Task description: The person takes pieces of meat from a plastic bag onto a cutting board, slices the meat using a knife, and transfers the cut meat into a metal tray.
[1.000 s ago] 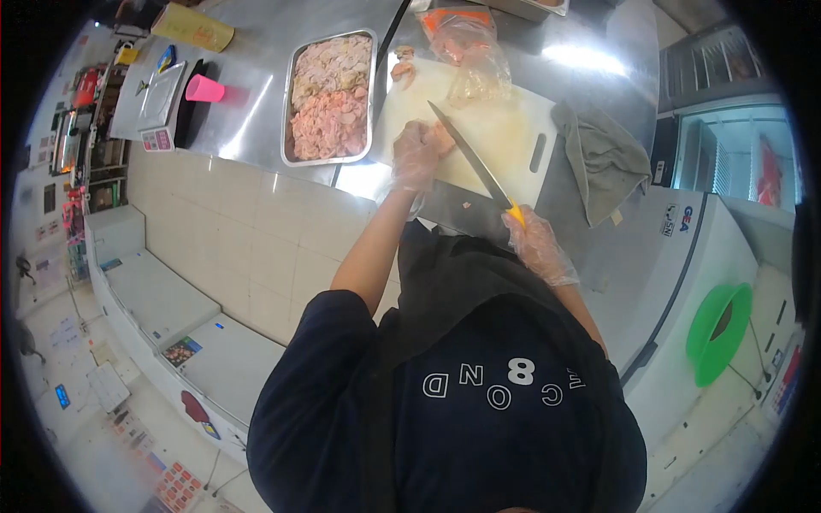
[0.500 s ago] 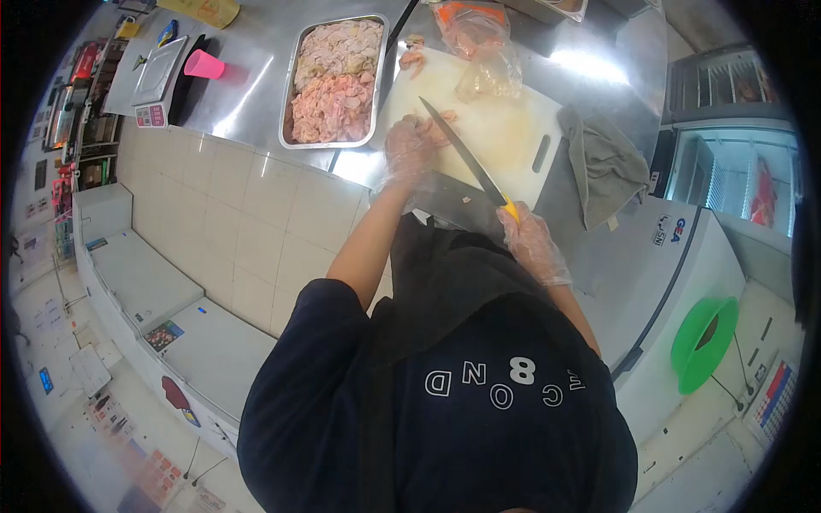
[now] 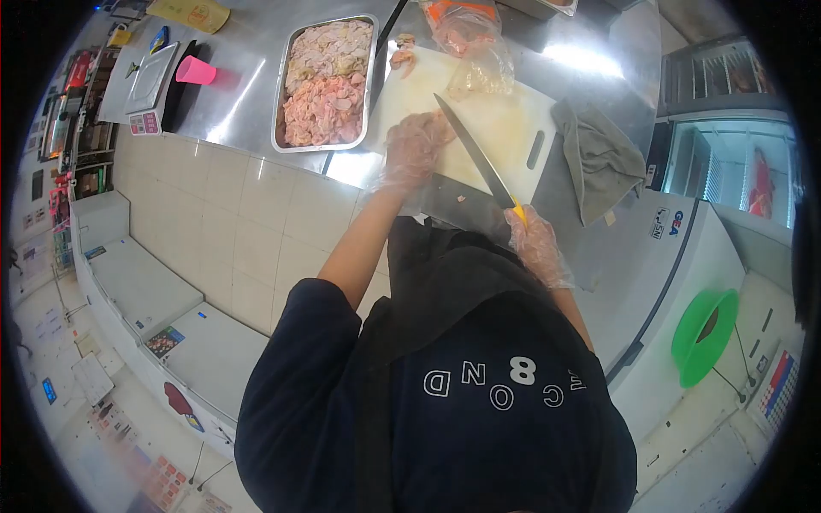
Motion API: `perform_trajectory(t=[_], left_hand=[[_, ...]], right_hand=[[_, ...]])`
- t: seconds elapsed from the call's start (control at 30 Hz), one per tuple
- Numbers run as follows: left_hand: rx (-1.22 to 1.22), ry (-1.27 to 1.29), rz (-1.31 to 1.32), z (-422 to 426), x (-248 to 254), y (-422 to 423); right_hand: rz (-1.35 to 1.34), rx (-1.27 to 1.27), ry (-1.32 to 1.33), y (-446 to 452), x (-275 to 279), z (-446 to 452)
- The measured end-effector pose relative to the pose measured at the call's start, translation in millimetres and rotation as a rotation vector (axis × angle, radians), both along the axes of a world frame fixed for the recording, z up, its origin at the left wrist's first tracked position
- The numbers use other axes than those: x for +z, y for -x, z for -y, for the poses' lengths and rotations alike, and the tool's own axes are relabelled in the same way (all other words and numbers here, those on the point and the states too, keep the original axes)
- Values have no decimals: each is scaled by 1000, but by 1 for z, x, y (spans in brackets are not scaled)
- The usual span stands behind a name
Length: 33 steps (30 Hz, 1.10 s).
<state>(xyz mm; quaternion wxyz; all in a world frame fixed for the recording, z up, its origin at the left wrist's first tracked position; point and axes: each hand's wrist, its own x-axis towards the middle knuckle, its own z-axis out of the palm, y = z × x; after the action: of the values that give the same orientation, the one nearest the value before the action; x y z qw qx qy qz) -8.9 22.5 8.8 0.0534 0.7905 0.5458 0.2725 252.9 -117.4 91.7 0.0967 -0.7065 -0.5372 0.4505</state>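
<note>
My left hand point(image 3: 412, 152), in a clear plastic glove, is closed on a piece of meat point(image 3: 444, 126) at the left part of the white cutting board point(image 3: 513, 111). My right hand point(image 3: 539, 248), gloved too, grips the yellow handle of a long knife point(image 3: 479, 156). The blade lies slantwise over the board, its tip just right of the meat. Small meat scraps point(image 3: 402, 58) rest at the board's upper left corner. A clear bag of meat point(image 3: 469, 43) with an orange top lies over the board's far edge.
Left of the board stands a metal tray point(image 3: 278, 107) full of chopped meat. A grey cloth point(image 3: 599, 162) lies to the right. Further left are a pink cup point(image 3: 195, 71), a scale point(image 3: 152, 77) and a yellow packet point(image 3: 190, 13). A green basin point(image 3: 705, 338) is at the right.
My left hand has spread over more of the meat. The knife stays in my right hand, its tip slightly farther right of the meat than before.
</note>
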Motion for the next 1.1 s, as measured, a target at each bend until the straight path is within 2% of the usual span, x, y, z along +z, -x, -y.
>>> perform_trajectory(t=[0.07, 0.13, 0.27, 0.37, 0.43, 0.57, 0.63, 0.77, 0.83, 0.87, 0.93, 0.97, 1.0, 1.07, 1.1], left_hand=[[-46, 15, -50, 0, -5, 3], [-39, 247, -192, -5, -1, 11], [-123, 183, -220, -2, -3, 20], [-128, 113, -129, 3, -6, 24], [-93, 300, -171, 11, 8, 29], [-43, 303, -109, 15, 12, 30], [-104, 169, -256, 16, 24, 22], [-187, 116, -372, 18, 18, 30], [-77, 275, -334, 19, 32, 28], [-84, 273, -336, 17, 30, 32], [-238, 97, -146, 14, 34, 37], [-239, 96, -148, 11, 36, 37], [-108, 388, -5, 7, 55, 33], [27, 680, 139, 5, 76, 31], [24, 567, 281, 6, 82, 34]], right_hand=[[-3, 4, 4, 0, 3, -2], [-10, -18, 50, 1, 6, -3], [-14, -11, 23, -1, -4, -3], [17, -9, 29, -2, -3, -4], [40, -47, 118, -1, -4, -4], [25, 16, 129, -2, 4, -10], [18, -21, 173, -3, -2, -9], [40, -33, 196, -3, 2, -10], [52, -11, 208, -3, 5, -10], [50, -18, 209, -4, 3, -10], [64, 3, 173, -5, -2, -8], [63, 1, 171, -5, -3, -8], [75, 9, 167, -6, -3, -9], [85, 16, 166, -6, -5, -8], [84, 9, 167, -6, -7, -8]])
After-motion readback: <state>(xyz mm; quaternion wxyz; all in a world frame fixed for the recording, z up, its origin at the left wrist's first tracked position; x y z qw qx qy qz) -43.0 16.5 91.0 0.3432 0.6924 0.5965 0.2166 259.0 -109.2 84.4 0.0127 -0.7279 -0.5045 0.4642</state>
